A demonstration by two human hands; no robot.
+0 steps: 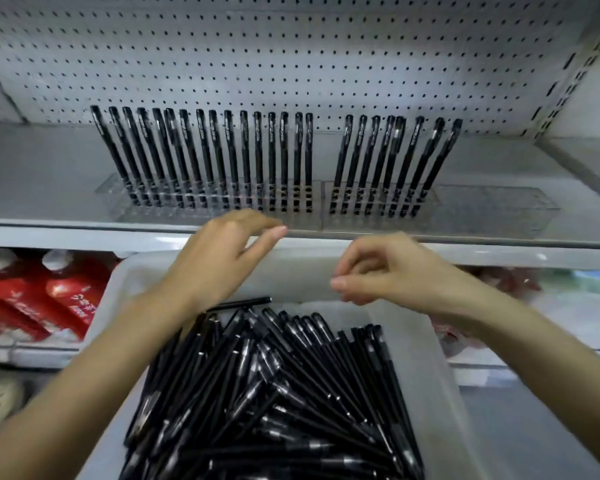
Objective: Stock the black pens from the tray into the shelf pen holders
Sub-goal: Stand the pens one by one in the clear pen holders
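Shelf [42,174] | holder pens [244,161] vert, caps up | tray pens [274,393] flat, mostly fwd-back

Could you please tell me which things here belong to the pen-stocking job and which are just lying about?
Part of the job:
- loose black pens in the white tray
- clear pen holders on the shelf
- standing pens already stocked
- left hand and right hand, both empty

Just lying about:
- red packets on the lower shelf
- shoe on the floor
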